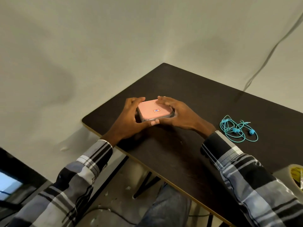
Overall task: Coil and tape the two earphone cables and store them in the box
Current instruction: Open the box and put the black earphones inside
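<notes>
The person holds the box (pixel 155 111) between both hands near the far left corner of the dark tabletop (pixel 196 153). The left hand (pixel 129 117) curls its fingers (pixel 139 99) round the box's left and far side, its thumb at the near edge; the right hand (pixel 176 113) lays its fingers across the far right corner of the pink lid (pixel 152 107), its thumb tucked under the near edge. The lid is still seated on the clear base, so the judgement is that opening it comes first.

The earphone cables (pixel 238 128) lie in a loose turquoise tangle to the right of the box, well apart from it and just beyond the right sleeve (pixel 246 169). The right hand is the nearer one. The tangle has no clear long axis, and whether it is one cable or two cannot be told.

A roll of tape (pixel 293 176) sits at the near right edge of the view, partly cut off. Nothing stands between the right hand and the cables.
</notes>
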`<state>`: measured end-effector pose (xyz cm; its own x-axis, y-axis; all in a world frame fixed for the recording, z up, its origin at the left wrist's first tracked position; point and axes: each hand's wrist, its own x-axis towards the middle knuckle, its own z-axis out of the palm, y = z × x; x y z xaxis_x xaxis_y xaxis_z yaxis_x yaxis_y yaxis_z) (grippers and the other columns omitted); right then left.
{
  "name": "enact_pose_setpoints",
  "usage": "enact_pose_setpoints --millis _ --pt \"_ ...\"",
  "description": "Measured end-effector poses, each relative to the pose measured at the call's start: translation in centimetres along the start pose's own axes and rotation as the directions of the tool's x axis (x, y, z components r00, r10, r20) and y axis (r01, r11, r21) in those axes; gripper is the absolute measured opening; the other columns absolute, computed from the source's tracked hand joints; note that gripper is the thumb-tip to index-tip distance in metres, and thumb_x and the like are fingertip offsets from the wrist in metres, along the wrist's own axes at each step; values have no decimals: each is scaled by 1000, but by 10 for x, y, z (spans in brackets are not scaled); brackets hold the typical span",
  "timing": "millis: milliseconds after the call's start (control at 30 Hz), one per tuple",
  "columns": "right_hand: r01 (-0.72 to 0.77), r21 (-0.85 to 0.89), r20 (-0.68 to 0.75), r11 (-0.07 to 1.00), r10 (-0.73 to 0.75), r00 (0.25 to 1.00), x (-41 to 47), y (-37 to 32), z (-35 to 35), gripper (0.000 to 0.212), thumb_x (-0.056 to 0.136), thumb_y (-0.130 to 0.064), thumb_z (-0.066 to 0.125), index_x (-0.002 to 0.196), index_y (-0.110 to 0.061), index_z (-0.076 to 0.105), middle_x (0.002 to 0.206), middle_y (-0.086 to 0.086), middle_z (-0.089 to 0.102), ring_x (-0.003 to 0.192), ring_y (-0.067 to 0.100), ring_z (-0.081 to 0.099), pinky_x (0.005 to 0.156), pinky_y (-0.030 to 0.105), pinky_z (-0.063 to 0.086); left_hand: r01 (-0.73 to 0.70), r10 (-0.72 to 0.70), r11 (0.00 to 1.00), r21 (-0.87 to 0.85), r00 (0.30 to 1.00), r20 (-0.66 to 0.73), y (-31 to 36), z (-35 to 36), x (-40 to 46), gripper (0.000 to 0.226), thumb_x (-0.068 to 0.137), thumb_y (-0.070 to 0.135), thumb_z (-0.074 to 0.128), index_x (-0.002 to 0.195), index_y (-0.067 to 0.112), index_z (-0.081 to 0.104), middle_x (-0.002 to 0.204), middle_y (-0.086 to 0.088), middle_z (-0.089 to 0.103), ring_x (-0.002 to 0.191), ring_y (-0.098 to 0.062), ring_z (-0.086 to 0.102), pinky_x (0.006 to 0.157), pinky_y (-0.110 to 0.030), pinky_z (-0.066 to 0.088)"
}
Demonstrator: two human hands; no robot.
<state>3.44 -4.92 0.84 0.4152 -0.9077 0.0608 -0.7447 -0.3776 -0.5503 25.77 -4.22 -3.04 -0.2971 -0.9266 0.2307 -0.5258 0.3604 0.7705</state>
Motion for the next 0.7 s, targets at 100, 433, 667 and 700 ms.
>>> enact_pose_setpoints --millis 100,433,667,700 --pt "16 -73 6 997 -15 1000 3 4 -2 69 85 -39 74 145 -20 46 159 0 34 151 16 17 119 32 16 66 -61 981 -181 998 33 -8 2 3 100 61 55 84 145 23 37 145 2 40 132 -10 44 107 -35 46" --pt "22 68 -61 997 -17 998 2 10 -28 46 84 -53 66 121 -26 70 124 -7 69 106 5 63 88 23 53 77 -42 945 -318 992 115 -10 8 12 101 70 20 85 151 19 25 148 -4 43 133 -14 47 110 -35 43" --pt "43 102 -222 994 -19 975 27 22 -32 27 98 -28 61 92 -4 71 88 11 73 76 24 69 67 44 59 65 -41 949 -310 996 81 -7 9 12 117 64 24 89 153 25 12 145 -6 46 129 -13 50 109 -30 41" --pt "21 143 -227 989 12 974 30 25 -30 23 97 -25 62 95 -4 70 94 11 74 82 23 71 73 42 61 62 -43 949 -310 997 68 -7 9 12 120 63 24 90 153 25 10 144 -7 48 128 -12 50 109 -30 41"
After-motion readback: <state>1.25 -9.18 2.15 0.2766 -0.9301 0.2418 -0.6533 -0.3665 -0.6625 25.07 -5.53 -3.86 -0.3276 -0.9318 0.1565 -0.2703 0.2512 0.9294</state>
